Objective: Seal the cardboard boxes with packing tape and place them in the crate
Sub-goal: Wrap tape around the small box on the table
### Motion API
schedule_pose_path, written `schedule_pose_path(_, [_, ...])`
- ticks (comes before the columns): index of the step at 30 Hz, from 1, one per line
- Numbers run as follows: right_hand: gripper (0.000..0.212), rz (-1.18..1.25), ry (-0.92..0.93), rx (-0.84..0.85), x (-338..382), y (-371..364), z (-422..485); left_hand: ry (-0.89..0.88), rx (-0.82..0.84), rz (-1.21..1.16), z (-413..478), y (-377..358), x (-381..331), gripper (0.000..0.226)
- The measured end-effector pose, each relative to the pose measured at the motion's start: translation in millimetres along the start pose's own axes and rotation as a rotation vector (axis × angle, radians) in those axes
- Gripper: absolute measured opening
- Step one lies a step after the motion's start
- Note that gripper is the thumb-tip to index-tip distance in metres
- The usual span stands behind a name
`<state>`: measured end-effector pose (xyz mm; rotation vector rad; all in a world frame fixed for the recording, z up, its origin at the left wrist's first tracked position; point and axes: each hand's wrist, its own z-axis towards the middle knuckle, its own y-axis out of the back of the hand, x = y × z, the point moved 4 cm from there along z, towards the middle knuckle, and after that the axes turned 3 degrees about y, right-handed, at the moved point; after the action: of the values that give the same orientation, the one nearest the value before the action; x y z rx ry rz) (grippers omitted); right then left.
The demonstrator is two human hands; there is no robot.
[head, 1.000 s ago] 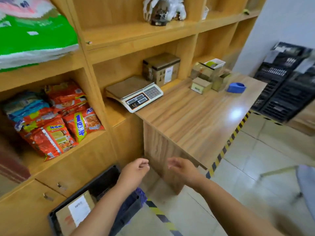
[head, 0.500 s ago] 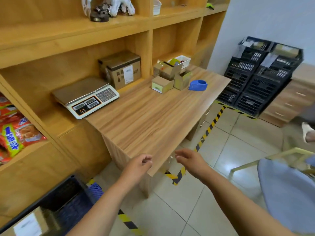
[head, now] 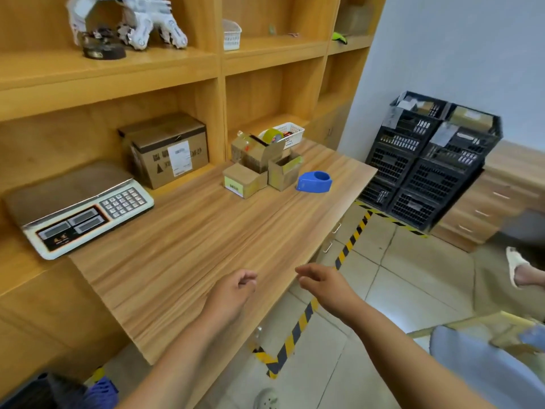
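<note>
Three small cardboard boxes cluster at the far end of the wooden table (head: 206,246): a closed one with a label (head: 243,180), an open one (head: 284,171) and an open-flapped one behind (head: 253,153). A blue tape dispenser (head: 314,181) lies just right of them. A tape roll (head: 272,134) sits in a white basket (head: 290,134). My left hand (head: 233,293) hovers over the table's near edge, fingers loosely curled, holding nothing. My right hand (head: 324,286) hangs beside it, relaxed and empty. The dark crate's corner (head: 26,392) shows at the bottom left.
A weighing scale (head: 79,208) stands at the table's left, a larger labelled box (head: 171,152) on the shelf behind it. Stacked black crates (head: 430,160) stand against the wall at right. A chair (head: 483,358) and another person's foot (head: 522,270) are at right.
My view has swung up and right, from the floor crate to the table. Both empty hands have risen from over the crate to the table's near edge.
</note>
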<state>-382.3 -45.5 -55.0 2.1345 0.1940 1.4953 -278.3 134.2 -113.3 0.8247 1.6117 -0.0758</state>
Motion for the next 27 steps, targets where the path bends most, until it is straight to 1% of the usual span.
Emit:
schedule_pose_path(4, [0.031, -0.005, 0.01, 0.014, 5, 44, 65, 0.005, -0.005, -0.024, 64, -15, -32, 0.017])
schedule_pose_path(8, [0.031, 0.001, 0.041, 0.03, 7, 76, 122, 0.018, -0.057, -0.065, 120, -20, -58, 0.017])
schedule_pose_path(15, [0.027, 0.016, 0.064, 0.086, 0, 111, 207, 0.06, -0.136, -0.046, 183, -22, -82, 0.019])
schedule_pose_path(21, [0.024, -0.008, 0.141, 0.187, 1, 128, 287, 0.109, -0.261, -0.024, 227, -24, -97, 0.015])
schedule_pose_path(25, [0.024, -0.061, 0.216, 0.271, 2, 148, 339, 0.171, -0.395, -0.089, 256, -34, -113, 0.014])
schedule_pose_path(27, [0.023, -0.095, 0.245, 0.306, -1, 162, 364, 0.193, -0.425, -0.09, 271, -45, -123, 0.014])
